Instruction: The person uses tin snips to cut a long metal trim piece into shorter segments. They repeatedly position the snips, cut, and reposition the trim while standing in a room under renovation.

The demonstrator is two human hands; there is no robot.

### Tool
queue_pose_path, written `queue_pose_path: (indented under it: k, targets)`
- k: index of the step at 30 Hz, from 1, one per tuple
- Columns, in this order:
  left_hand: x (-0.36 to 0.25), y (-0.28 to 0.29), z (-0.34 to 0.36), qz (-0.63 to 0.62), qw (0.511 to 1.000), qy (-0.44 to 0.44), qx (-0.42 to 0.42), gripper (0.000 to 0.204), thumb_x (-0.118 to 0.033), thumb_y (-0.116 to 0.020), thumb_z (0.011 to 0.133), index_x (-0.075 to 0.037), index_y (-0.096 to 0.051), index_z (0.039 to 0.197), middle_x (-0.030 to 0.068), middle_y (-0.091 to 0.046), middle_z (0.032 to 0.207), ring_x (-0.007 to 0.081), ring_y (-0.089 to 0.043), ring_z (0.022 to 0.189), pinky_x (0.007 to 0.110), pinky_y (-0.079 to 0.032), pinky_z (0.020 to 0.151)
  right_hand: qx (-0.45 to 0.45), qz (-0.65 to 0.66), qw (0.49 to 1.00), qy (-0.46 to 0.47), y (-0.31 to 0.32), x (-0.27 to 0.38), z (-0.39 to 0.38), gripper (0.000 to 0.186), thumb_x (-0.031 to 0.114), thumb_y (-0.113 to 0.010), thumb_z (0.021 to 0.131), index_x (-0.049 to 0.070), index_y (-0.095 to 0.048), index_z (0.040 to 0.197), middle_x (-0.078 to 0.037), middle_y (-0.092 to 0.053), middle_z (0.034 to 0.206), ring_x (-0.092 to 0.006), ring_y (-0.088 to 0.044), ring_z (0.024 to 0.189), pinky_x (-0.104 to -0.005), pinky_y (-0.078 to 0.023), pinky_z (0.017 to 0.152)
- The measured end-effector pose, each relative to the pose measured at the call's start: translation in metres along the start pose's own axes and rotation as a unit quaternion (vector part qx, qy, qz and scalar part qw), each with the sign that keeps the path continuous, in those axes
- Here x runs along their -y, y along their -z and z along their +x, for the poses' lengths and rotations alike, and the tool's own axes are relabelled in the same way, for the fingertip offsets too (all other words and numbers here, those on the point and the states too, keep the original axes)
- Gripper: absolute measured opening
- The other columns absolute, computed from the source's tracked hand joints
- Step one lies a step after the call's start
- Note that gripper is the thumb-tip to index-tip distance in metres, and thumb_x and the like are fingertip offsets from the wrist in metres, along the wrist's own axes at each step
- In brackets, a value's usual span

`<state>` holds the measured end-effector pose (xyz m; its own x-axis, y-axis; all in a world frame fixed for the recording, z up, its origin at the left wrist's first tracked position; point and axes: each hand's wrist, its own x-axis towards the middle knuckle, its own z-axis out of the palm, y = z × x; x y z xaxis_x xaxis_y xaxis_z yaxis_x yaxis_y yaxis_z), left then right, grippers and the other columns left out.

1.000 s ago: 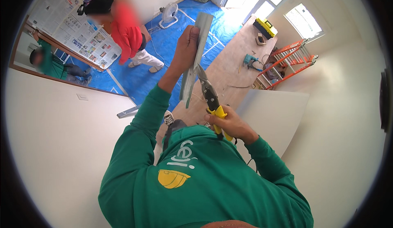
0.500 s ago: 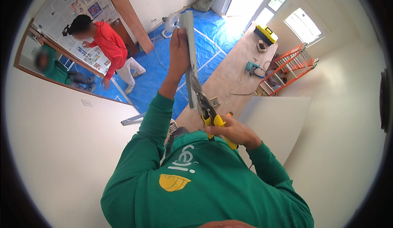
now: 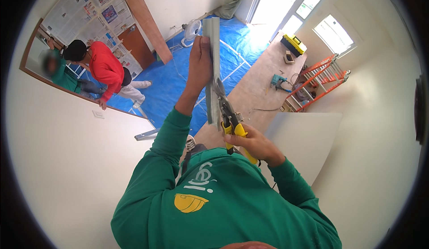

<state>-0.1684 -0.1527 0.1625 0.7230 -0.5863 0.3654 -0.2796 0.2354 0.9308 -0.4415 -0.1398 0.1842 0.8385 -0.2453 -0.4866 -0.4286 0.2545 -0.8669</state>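
A length of grey metal channel (image 3: 214,48) stands nearly upright in front of me. My left hand (image 3: 200,63) is closed round its upper left side, fingers wrapped over the edge. Low on the same channel, the jaws of a pair of tin snips (image 3: 225,108) with yellow and black handles lie against the metal. The snips' handles sit in my right hand (image 3: 258,145), which is closed on them near my chest. Whether the jaws bite into the channel I cannot tell.
A person in red (image 3: 107,68) leans through the framed opening at left. Blue sheeting (image 3: 174,77) covers the floor. A long board (image 3: 250,86) carries a teal power tool (image 3: 280,82) and a toolbox (image 3: 293,44). An orange ladder (image 3: 319,81), a fan (image 3: 193,29) and a white panel (image 3: 304,135) stand around.
The person in red has bent forward and set a hand on the opening's lower edge. My hands, the channel and the snips keep nearly the same pose; the view has shifted slightly.
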Motion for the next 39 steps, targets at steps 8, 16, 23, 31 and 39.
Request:
queue_pose_path:
  k: [8,16,23,31,39]
  targets:
    - [0.023,0.015,0.013,0.063,0.996,-0.005,-0.063,0.047,-0.043,-0.039,0.124,-0.004,-0.054,0.103,0.0062,-0.053,0.092,0.0159,-0.051,0.085,0.035,-0.046,0.079,0.002,-0.077,0.997,-0.006,0.004,-0.008,0.008,0.05,0.045,-0.075,0.107,0.004,-0.064,0.134,-0.005,-0.066,0.107,-0.0149,-0.065,0.098,-0.0346,-0.055,0.085]
    - [0.002,0.019,0.017,0.017,0.954,-0.12,-0.273,0.05,-0.048,-0.034,0.124,-0.002,-0.052,0.112,0.0076,-0.051,0.1,0.0169,-0.051,0.091,0.036,-0.047,0.083,0.026,-0.018,0.999,0.03,-0.007,0.01,0.012,0.049,0.043,-0.075,0.107,0.003,-0.065,0.134,-0.005,-0.068,0.109,-0.0152,-0.067,0.098,-0.0341,-0.054,0.088]
    - [-0.015,0.017,0.011,-0.008,0.923,-0.16,-0.35,0.035,-0.035,-0.035,0.125,-0.004,-0.047,0.114,0.0057,-0.051,0.098,0.0126,-0.046,0.085,0.031,-0.044,0.076,0.047,0.011,0.997,0.054,-0.02,0.02,0.032,0.051,0.043,-0.074,0.109,0.004,-0.063,0.139,-0.005,-0.068,0.109,-0.0153,-0.066,0.099,-0.0348,-0.055,0.088]
    - [-0.017,0.021,0.008,0.042,0.902,-0.166,-0.397,0.04,-0.038,-0.035,0.125,-0.002,-0.048,0.112,0.0092,-0.05,0.1,0.0183,-0.049,0.091,0.038,-0.047,0.082,0.057,0.055,0.995,0.06,-0.033,0.019,0.037,0.05,0.041,-0.076,0.108,0.003,-0.062,0.137,-0.005,-0.067,0.111,-0.014,-0.065,0.098,-0.0345,-0.055,0.086]
    - [-0.02,0.03,0.005,0.042,0.889,-0.161,-0.427,0.037,-0.035,-0.036,0.125,-0.001,-0.048,0.113,0.0085,-0.05,0.1,0.0174,-0.048,0.089,0.036,-0.046,0.08,0.065,-0.01,0.994,0.092,-0.038,0.009,0.049,0.051,0.044,-0.076,0.107,0.004,-0.061,0.135,-0.004,-0.065,0.108,-0.0142,-0.062,0.096,-0.0344,-0.053,0.084]
